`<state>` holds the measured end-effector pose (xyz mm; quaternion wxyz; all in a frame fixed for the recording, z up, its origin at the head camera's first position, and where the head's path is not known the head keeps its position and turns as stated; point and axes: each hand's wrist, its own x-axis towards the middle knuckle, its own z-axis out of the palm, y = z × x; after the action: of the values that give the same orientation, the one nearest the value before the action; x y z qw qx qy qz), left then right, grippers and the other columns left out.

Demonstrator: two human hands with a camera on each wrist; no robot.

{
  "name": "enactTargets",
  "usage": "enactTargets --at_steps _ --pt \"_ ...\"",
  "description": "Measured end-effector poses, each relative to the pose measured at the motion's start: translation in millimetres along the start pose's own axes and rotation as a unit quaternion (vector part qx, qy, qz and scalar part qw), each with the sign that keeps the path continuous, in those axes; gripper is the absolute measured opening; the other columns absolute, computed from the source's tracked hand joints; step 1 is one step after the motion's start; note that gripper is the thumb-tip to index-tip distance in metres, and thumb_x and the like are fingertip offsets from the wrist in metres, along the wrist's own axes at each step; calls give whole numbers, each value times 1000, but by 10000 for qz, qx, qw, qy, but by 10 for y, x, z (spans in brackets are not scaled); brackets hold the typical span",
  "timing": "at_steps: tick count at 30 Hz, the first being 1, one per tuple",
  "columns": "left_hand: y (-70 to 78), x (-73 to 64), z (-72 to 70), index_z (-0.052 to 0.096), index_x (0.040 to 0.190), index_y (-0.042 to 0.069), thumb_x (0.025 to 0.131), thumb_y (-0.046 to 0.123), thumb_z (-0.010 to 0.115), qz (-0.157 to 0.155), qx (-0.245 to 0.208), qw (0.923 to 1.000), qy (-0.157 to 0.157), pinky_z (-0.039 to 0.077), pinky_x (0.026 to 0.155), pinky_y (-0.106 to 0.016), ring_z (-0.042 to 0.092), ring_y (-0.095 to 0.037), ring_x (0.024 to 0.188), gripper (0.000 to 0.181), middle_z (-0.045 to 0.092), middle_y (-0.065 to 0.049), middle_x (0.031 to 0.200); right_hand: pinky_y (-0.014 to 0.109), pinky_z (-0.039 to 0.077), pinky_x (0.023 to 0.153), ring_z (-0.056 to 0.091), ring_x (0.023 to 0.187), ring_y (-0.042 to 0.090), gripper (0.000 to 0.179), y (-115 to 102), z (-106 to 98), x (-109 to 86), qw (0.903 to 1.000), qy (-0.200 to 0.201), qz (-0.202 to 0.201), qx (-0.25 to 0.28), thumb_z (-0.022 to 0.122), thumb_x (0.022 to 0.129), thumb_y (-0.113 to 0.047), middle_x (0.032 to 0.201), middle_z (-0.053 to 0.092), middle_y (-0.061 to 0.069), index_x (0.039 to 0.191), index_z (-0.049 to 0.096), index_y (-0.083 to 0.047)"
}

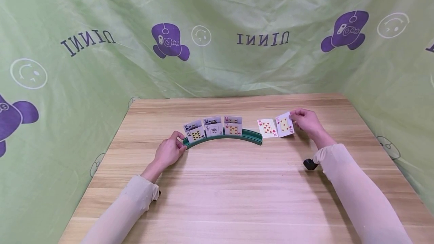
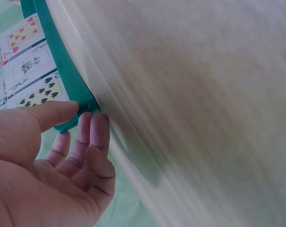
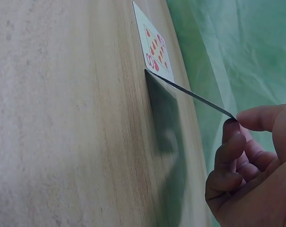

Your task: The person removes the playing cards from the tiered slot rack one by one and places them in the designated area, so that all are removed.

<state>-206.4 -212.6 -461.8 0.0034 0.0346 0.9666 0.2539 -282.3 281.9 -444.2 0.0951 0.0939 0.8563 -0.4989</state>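
A curved green card holder (image 1: 251,137) stands on the table with two rows of playing cards upright in it. In front are the ten of spades (image 1: 195,135), a joker (image 1: 213,130) and the seven of hearts (image 1: 233,129). My left hand (image 1: 168,150) pinches the holder's left end, thumb (image 2: 62,113) on one side and fingertips on the other. To the right, my right hand (image 1: 307,123) pinches one edge of the five of diamonds (image 1: 284,125). That card tilts up, its opposite edge close to the eight of hearts (image 1: 267,128), which lies face up.
Behind the front row stand a king (image 1: 191,124), a queen (image 1: 212,120) and a nine (image 1: 233,119). The wooden table (image 1: 230,199) meets a green printed cloth (image 1: 217,70) at the back and sides. A black object (image 1: 310,164) shows at my right cuff.
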Motion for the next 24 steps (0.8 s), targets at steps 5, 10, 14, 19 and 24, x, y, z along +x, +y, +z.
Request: enactTargets --at_steps 5,10,14,19,24 --pt "-8 -2 5 55 114 12 89 18 72 -12 -10 10000 -11 47 73 -36 66 -19 79 31 75 -6 92 27 49 76 53 97 20 42 18 19 9 10000 -21 67 -69 52 101 -25 124 55 14 135 51 -1" --pt "-20 -3 13 55 113 13 88 17 72 -19 8 10000 9 47 73 -37 66 -20 79 31 76 -5 92 26 48 75 52 96 20 42 43 41 33 9999 -46 45 -127 52 100 -24 121 55 13 135 52 0" --pt "-23 1 16 55 112 12 87 16 73 29 -22 10000 56 48 71 -37 66 -20 78 31 76 -5 91 25 47 72 51 91 17 42 63 39 54 9998 1 9 -175 52 100 -23 118 55 12 134 52 2" --pt "-23 9 19 55 111 13 87 16 74 60 -42 9999 97 48 70 -37 66 -19 77 31 76 -4 90 26 47 72 50 89 14 42 68 -1 54 9996 98 68 -248 52 100 -23 119 55 12 134 52 2" --pt "-22 13 19 55 112 12 87 16 74 81 -45 9999 104 48 71 -38 66 -19 78 31 76 -4 90 27 46 78 49 97 19 44 63 -13 48 9995 23 152 -284 52 100 -23 125 54 17 135 51 2"
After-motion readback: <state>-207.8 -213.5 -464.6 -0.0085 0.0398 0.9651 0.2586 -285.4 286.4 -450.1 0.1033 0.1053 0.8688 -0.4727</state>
